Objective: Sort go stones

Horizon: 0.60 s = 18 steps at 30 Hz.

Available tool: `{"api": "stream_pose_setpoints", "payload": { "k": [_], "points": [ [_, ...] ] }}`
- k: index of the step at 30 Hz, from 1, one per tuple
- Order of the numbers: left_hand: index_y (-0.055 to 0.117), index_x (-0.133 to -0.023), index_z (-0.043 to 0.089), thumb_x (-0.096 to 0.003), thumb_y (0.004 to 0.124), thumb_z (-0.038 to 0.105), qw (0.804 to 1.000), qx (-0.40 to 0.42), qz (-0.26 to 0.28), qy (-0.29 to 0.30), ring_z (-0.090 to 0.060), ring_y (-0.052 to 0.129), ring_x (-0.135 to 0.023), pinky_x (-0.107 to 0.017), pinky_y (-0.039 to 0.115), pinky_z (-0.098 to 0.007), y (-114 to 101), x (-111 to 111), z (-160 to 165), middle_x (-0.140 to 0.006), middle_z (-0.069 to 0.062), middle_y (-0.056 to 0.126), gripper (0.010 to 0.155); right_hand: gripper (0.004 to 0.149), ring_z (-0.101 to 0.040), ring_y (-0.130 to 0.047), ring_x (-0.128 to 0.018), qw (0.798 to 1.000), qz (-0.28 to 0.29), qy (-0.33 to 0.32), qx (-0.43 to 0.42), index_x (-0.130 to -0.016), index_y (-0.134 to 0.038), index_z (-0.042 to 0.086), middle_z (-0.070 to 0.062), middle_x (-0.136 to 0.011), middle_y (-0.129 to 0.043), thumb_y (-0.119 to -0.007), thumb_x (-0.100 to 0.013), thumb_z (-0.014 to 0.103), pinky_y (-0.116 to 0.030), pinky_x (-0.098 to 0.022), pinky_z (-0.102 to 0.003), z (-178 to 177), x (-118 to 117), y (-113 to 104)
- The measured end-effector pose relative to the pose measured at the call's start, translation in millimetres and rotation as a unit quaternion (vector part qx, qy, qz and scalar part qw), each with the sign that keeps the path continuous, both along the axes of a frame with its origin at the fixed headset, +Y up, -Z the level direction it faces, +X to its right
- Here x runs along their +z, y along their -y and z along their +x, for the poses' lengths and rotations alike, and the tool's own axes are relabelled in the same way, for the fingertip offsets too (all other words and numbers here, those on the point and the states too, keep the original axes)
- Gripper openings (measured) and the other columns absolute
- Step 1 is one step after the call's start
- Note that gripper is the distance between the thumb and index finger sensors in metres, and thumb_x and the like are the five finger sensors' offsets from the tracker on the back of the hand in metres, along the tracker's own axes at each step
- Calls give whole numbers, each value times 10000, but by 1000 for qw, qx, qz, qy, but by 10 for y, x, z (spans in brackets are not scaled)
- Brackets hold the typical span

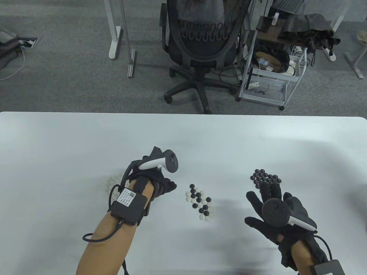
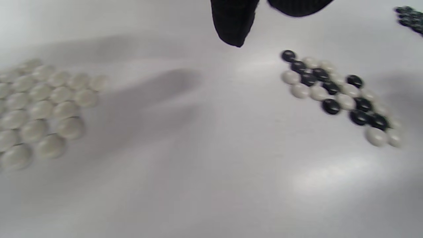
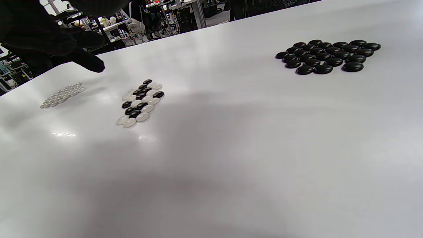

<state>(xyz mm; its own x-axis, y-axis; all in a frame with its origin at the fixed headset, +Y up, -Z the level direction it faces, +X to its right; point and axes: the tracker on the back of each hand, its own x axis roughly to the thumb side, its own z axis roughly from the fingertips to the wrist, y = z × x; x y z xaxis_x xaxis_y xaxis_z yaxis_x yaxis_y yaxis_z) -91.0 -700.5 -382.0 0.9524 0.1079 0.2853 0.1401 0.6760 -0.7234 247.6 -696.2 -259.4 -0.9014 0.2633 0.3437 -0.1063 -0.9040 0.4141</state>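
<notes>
Three groups of Go stones lay on the white desk. Both hands hovered above it, each in a black sensor glove with a tracker strapped to its back.

Between the two hands lay the mixed cluster of black and white stones, touching one another in a slanting patch. In the left wrist view it sat to the right of the hanging fingers, well apart from them.

The left hand was near the desk's middle with its fingers curled loosely downward. In the left wrist view one dark fingertip hung in from the top edge, clear of the desk and of every stone. That grip held nothing that could be seen. Just beside this hand, on its outer side and partly hidden behind the wrist in the table view, was the white pile, packed in neat rows. In the left wrist view the same pile filled the left edge, slightly blurred.

The right hand was spread, its fingers straight and fanned apart, so the grip was wide and empty. Just beyond its fingertips was the black pile, a tight patch of dark stones. The right wrist view showed that pile at upper right, with the mixed cluster and white pile farther left.
</notes>
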Motion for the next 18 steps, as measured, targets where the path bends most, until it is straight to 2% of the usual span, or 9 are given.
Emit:
{"api": "stream_pose_setpoints", "payload": {
  "k": [4, 8, 15, 18],
  "points": [
    [574, -1171, 250, -559, 460, 498, 998, 3, 2, 56, -609, -100, -944, -604, 60, -844, 48, 62, 378, -1170, -312, -46, 669, 825, -590, 98, -887, 1000, 0, 0, 0, -1148, -186, 109, -326, -1054, 90, -542, -549, 550, -47, -539, -814, 0, 0, 0],
    [526, -1181, 264, -552, 444, 499, 997, 7, -6, 75, -608, -116, -937, -602, 51, -845, 154, 33, 618, -1163, -311, -70, 677, 824, -590, 97, -887, 1000, 3, 0, -3, -1148, -186, 111, -326, -1054, 90, -543, -549, 550, -46, -539, -813, 3, -4, 3],
    [449, -1188, 295, -540, 418, 499, 997, -6, -33, 66, -599, -152, -918, -597, 35, -845, 440, -85, 810, -1138, -302, -115, 680, 822, -590, 97, -887, 1000, 7, -1, -6, -1147, -188, 111, -325, -1054, 89, -543, -549, 549, -46, -539, -814, 15, 5, -7],
    [397, -1190, 303, -540, 411, 499, 998, -11, -23, 55, -597, -164, -913, -596, 29, -844, 468, -147, 843, -1127, -302, -136, 680, 823, -589, 98, -887, 1000, 6, -1, -6, -1148, -186, 110, -326, -1053, 90, -542, -550, 550, -46, -539, -813, 16, 4, 0]
  ]
}}
